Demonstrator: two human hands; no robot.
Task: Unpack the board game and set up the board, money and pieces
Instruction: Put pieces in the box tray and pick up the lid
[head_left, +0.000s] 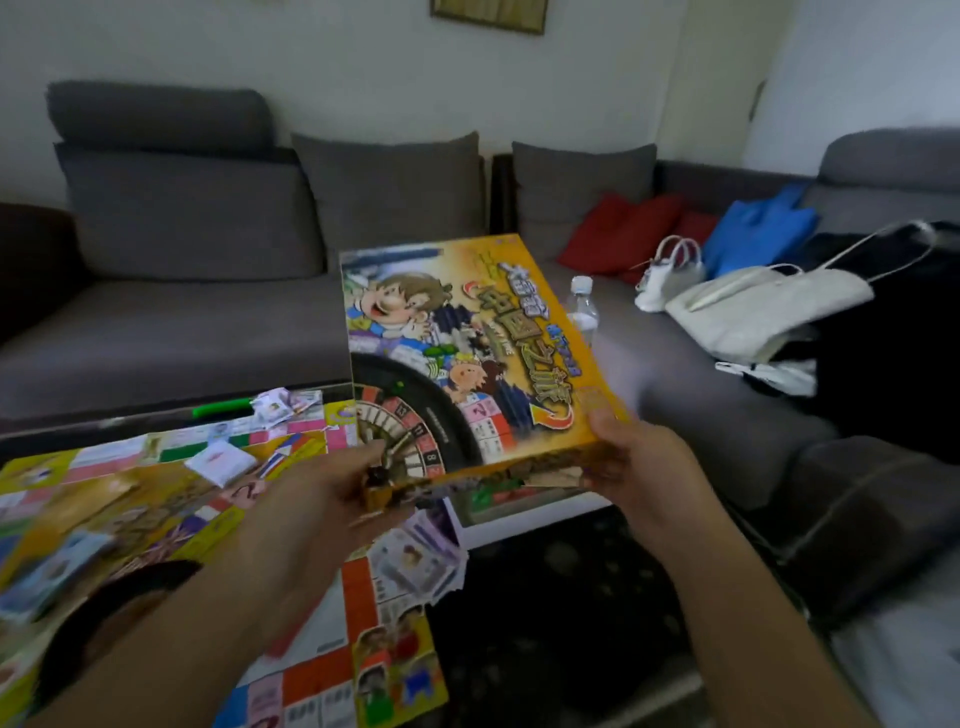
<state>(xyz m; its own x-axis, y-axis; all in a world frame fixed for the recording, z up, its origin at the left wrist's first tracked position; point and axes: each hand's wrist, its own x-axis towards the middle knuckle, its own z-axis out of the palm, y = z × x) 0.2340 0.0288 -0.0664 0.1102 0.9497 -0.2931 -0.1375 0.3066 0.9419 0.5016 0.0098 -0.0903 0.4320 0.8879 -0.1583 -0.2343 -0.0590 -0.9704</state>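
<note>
I hold the orange game box (467, 353) in the air above the table's right end, its cartoon lid facing up. My left hand (332, 493) grips its near left corner and my right hand (639, 462) grips its near right corner. The colourful game board (156, 493) lies unfolded on the table at the left. A fanned stack of paper money (421, 558) lies on the board's right edge under the box. A white card deck (221, 460) and more cards (285, 405) rest on the board's far part. Another stack of cards (52, 577) sits at the near left.
A grey corner sofa (208, 312) runs behind and to the right of the table. On it lie a water bottle (582, 306), red cushions (618, 234), a blue bag (758, 228) and white handbags (763, 306). A green marker (221, 408) lies at the table's far edge. Dark patterned rug (561, 613) below.
</note>
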